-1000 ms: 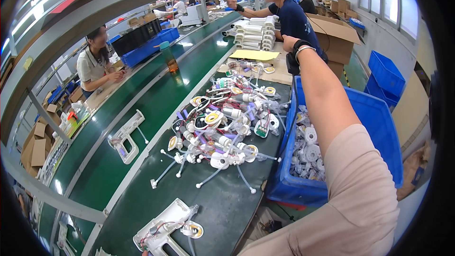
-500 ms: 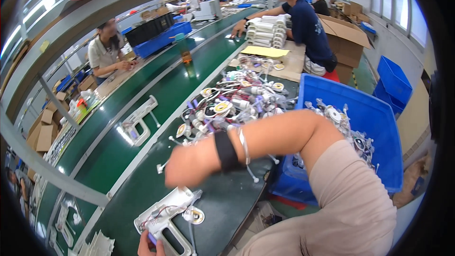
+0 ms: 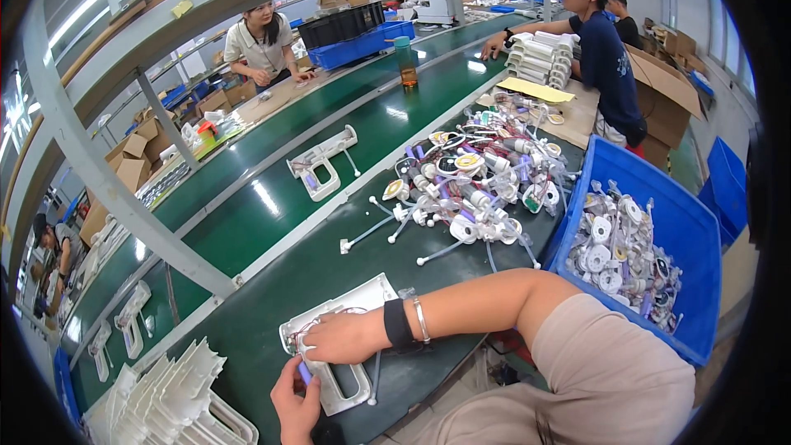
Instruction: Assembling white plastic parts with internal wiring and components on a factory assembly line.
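Observation:
A white gun-shaped plastic housing [image 3: 367, 295] with thin wires inside lies open on the dark green table at the near edge. My right hand [image 3: 339, 338] lies across its middle, fingers curled over its left rim and the wires. A black band and a metal bangle sit on that wrist. From the lower edge my left hand [image 3: 292, 400] pinches the housing's handle, beside a small purple part. Past my right forearm, a heap of white and purple parts with cables [image 3: 478, 177] is spread over the table.
A blue bin [image 3: 696, 227] of small white parts stands at my right. A stack of white shells [image 3: 169, 400] sits at the lower left. More housings [image 3: 320, 166] ride the green conveyor. One person [image 3: 606, 58] stands to the right, another [image 3: 264, 37] across the belt.
My right arm has swung down from the far heap to the housing at the near edge. My left hand has come into view and taken the handle.

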